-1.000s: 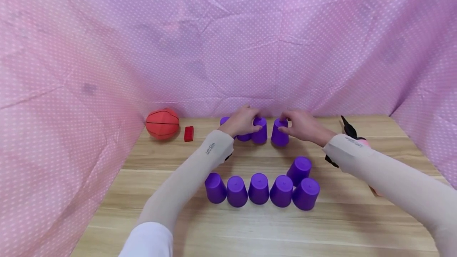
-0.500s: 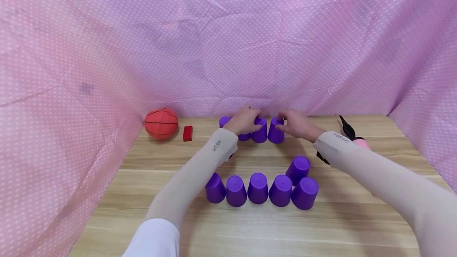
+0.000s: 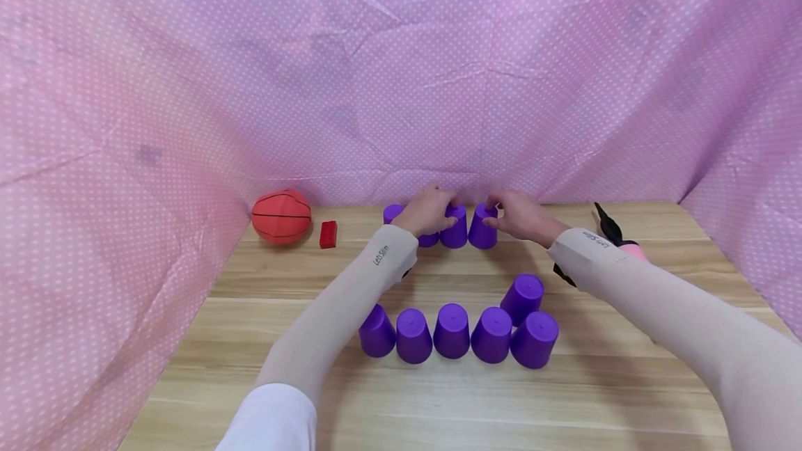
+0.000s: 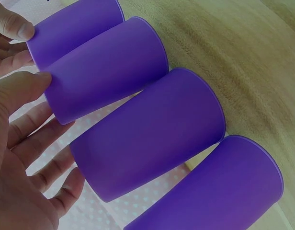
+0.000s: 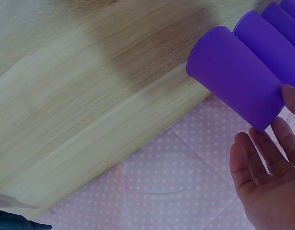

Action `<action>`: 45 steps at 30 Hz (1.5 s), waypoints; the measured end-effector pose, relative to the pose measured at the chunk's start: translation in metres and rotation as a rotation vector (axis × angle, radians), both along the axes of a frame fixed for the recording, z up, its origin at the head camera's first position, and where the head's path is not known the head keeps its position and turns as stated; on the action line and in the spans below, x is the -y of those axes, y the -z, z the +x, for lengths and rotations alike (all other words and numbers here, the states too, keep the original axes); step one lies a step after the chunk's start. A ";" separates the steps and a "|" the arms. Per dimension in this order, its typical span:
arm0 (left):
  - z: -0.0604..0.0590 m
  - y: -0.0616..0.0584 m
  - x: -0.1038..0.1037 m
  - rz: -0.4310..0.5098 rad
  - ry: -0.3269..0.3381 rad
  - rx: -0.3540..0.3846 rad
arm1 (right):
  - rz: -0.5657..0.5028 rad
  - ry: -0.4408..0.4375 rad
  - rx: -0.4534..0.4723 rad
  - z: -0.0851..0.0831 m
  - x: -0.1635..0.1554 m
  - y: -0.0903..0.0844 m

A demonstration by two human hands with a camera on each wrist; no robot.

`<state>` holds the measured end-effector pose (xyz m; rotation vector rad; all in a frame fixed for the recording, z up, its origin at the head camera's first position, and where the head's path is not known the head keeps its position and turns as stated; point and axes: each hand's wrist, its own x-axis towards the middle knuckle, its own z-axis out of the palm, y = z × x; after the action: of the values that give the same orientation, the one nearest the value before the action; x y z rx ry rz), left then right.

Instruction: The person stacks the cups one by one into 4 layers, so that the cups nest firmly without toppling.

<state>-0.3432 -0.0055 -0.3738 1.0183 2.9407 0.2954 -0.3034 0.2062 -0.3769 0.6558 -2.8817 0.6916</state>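
Observation:
Purple plastic cups stand upside down in a row at the table's back edge. My left hand (image 3: 429, 213) pinches one cup (image 4: 107, 72) near its upper end, thumb in front and fingers behind. Just to the right, my right hand (image 3: 523, 217) grips the row's end cup (image 5: 236, 76) the same way. These two cups stand side by side, about touching at their lower rims. In the left wrist view, two more cups, a middle one (image 4: 152, 134) and an outer one (image 4: 219, 191), continue the row; in the head view my left hand partly hides them.
Nearer me stands a front row of several upturned purple cups (image 3: 452, 331), with another cup (image 3: 523, 298) behind its right end. At the back left lie a red ball (image 3: 281, 217) and a red brick (image 3: 328, 234). A black-and-pink item (image 3: 609, 227) lies right, partly behind my forearm.
My right hand has slid its cup left and slightly back, closing the gap to the cup at my left hand. The left hand has stayed nearly in place; the front cups have not moved.

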 end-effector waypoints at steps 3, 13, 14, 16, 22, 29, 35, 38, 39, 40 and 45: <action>0.000 -0.001 0.002 -0.001 0.005 -0.011 | -0.004 -0.005 0.005 0.000 0.001 -0.001; 0.004 -0.024 0.030 0.096 -0.038 0.035 | -0.045 0.011 0.060 0.003 -0.007 -0.017; 0.005 -0.026 0.035 0.106 -0.049 0.036 | -0.052 0.009 0.056 0.004 -0.008 -0.021; 0.007 -0.030 0.046 0.141 -0.063 0.032 | -0.060 0.003 0.028 0.007 -0.011 -0.026; 0.019 -0.036 0.088 0.237 -0.067 0.014 | -0.085 -0.051 -0.078 0.025 -0.019 -0.030; 0.042 -0.034 0.132 0.256 -0.047 -0.034 | -0.025 -0.090 -0.141 0.055 -0.029 -0.020; 0.068 -0.021 0.149 0.165 0.023 -0.071 | -0.014 -0.073 -0.132 0.078 -0.034 -0.019; 0.083 -0.018 0.152 0.169 0.042 -0.042 | -0.022 -0.090 -0.165 0.088 -0.035 -0.020; 0.088 -0.019 0.152 0.173 0.046 -0.031 | -0.023 -0.096 -0.177 0.092 -0.035 -0.020; 0.093 -0.019 0.153 0.177 0.053 -0.024 | -0.021 -0.102 -0.186 0.095 -0.036 -0.019; 0.121 -0.021 0.157 0.184 0.095 -0.009 | -0.006 -0.142 -0.227 0.113 -0.035 -0.014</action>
<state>-0.2223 -0.1628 -0.3526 1.1784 2.9047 0.5694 -0.1907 0.2414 -0.3629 0.8838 -2.6444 0.5986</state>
